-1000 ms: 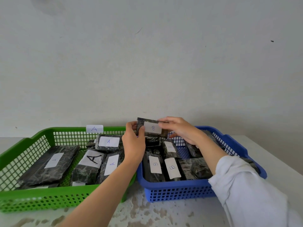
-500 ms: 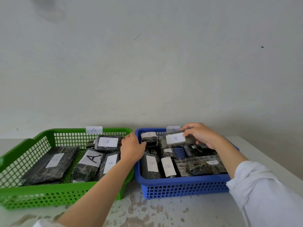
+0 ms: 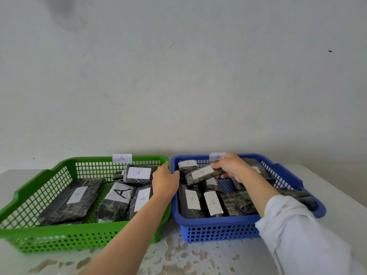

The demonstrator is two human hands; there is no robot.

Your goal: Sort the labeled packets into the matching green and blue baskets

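— What writing can you read?

— A white A tag [image 3: 122, 158] stands on the far rim of the green basket [image 3: 79, 232]. A B tag [image 3: 216, 156] stands on the far rim of the blue basket [image 3: 218, 229], partly behind the right hand [image 3: 231, 165]. The A packets [image 3: 139, 173] in the green basket all read A. The letter is faint on the long one at the left, big and black on the middle one, and in blue pen on the two by the right wall.

— And in the blue basket?

— The B packets [image 3: 213, 203] are one at the back left and two side by side at the front. I can read no letter on the front-right packet [image 3: 236, 203].

— Where is the held packet?

— The held packet [image 3: 202, 174] is over the back middle of the blue basket, above the pile. The right hand grips its right end, fingers curled over the top edge. Its long axis runs left to right and is tilted, with the left end lower and nearer. Its B label faces up and reads upside down from here.

— And the left hand?

— The left hand [image 3: 164, 180] lies where the two baskets meet, back of the hand up, with no packet in it. I cannot tell whether its fingers curl on a rim.

— How do the baskets sit?

— They sit side by side on the table [image 3: 198, 259], green at the left and blue at the right. A white sleeve [image 3: 297, 235] covers the right forearm.
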